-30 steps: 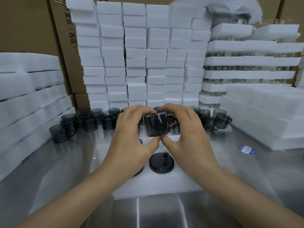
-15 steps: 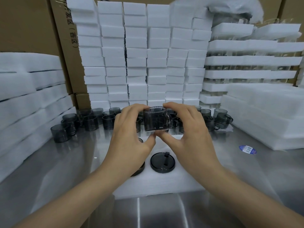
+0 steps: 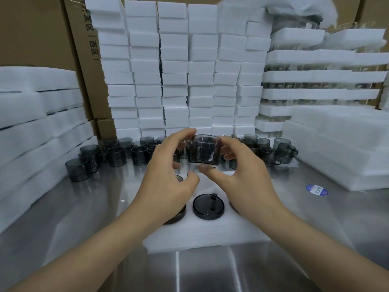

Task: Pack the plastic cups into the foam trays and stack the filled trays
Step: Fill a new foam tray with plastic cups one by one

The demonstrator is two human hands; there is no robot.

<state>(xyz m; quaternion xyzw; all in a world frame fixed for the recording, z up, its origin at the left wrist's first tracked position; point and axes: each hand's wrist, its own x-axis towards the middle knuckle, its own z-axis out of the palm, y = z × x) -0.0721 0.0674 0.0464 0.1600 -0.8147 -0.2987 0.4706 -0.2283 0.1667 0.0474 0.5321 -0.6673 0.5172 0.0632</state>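
Two hands on one smoky grey cup (image 3: 205, 151), held up in the air above the back part of the foam tray (image 3: 210, 234). Compared with half a second back, it's a touch higher and sits more upright, mouth up. The thumbs have also split. They were tip to tip under the base, but now only the right hand (image 3: 246, 178) has its thumb under there, with its fingers wrapped round the far right side. The left hand (image 3: 168, 178) looks looser: fingers curved round the cup's left wall, index tip up on the rim, thumb hanging free below and touching nothing.

Everything else sits where it was. One seated cup (image 3: 208, 206) is in the tray just in front of the hands. Another dark one is half hidden under the left wrist, and there's a sliver of a third by the right wrist.

Room-wise, the loose cups (image 3: 117, 152) run in a row right behind the hands, and the foam blocks (image 3: 174, 70) wall off the back. The left foam sheets (image 3: 31, 127) and right foam sheets (image 3: 336, 148) hem in the steel table (image 3: 63, 218), with the filled trays (image 3: 322, 76) stacked at back right. There's bare steel either side of the tray and in front of its near edge. A blue sticker (image 3: 317, 190) lies on the right strip.
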